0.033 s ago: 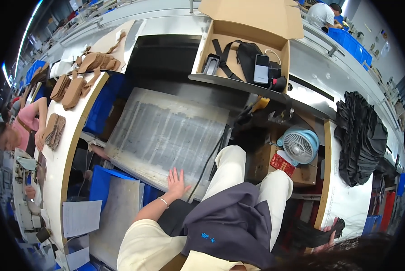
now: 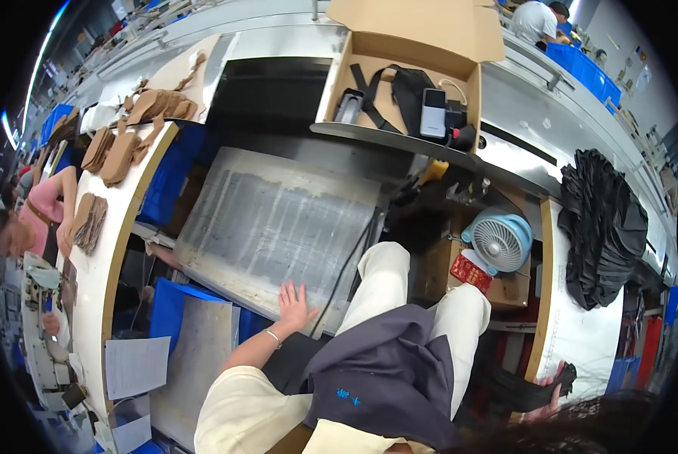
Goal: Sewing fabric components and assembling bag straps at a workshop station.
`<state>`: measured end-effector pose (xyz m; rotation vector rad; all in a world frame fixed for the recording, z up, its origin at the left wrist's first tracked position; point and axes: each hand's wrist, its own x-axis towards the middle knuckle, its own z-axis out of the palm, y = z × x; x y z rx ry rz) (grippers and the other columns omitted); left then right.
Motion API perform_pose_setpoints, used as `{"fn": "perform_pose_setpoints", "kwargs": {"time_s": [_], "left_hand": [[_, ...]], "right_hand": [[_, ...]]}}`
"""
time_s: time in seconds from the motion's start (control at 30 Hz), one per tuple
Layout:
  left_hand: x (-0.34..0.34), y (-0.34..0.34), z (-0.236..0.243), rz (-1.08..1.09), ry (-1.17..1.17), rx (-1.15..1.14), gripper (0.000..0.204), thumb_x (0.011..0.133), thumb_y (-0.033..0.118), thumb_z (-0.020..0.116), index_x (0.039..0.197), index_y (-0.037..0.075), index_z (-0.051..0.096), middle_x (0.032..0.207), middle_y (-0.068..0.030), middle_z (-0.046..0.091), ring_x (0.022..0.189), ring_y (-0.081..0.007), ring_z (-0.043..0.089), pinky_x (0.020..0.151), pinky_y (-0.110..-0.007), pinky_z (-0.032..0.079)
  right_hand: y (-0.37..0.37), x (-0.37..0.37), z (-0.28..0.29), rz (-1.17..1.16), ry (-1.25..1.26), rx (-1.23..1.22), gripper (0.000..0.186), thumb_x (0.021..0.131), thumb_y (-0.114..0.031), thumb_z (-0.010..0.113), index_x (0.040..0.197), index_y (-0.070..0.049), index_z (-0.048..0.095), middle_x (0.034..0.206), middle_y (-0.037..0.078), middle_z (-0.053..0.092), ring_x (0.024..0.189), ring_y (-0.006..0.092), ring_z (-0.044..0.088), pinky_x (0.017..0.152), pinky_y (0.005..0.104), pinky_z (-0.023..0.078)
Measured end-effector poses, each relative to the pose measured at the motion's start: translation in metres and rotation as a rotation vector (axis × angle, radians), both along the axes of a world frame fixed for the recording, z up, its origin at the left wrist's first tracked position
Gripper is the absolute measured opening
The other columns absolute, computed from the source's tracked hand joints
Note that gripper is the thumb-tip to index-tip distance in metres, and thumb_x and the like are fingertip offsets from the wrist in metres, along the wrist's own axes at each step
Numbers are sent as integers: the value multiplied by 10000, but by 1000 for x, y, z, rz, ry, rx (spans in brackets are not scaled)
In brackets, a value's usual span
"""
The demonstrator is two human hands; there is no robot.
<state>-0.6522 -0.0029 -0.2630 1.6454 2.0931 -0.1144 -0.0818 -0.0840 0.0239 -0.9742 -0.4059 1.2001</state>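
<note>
My left hand [image 2: 297, 306] lies flat with its fingers spread on the near edge of a worn grey metal board [image 2: 278, 219]. A bracelet circles that wrist. At the lower right, my right hand [image 2: 555, 391] is closed round a bundle of black fabric [image 2: 514, 387] beside a white table, its wrist partly hidden by dark hair at the bottom of the picture. Farther up that table, a tall heap of black fabric pieces [image 2: 602, 231] hangs over the surface.
An open cardboard box [image 2: 411, 47] with straps and devices stands at the back. A blue fan [image 2: 499, 242] sits on a carton right of my knees, by a red packet [image 2: 471, 273]. Brown fabric stacks [image 2: 119, 159] lie on the left table [image 2: 101, 280], where another person [image 2: 48, 198] works.
</note>
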Motion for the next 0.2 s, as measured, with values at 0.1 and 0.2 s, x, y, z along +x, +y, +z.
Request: {"fn": "perform_pose_setpoints", "kwargs": {"time_s": [0.1,0.2], "left_hand": [[-2,12,-7,10,53,-63,972,695,488,682,1385,61,147,1427,-288,35,1311,-481,57,1036,-564,146],[3,26,-3,32,85,-159,994,651,489,719,1363,76,164,1410,-292,81,1297,-491,96,1013,-572,176]], "right_hand": [[4,-7,4,-28,37,-28,546,967,-224,389,1439,-190,116,911,75,570,872,161,545,953,395,406],[5,-4,2,50,84,50,572,966,-225,392,1442,-185,76,930,85,562,902,184,533,975,405,383]]}}
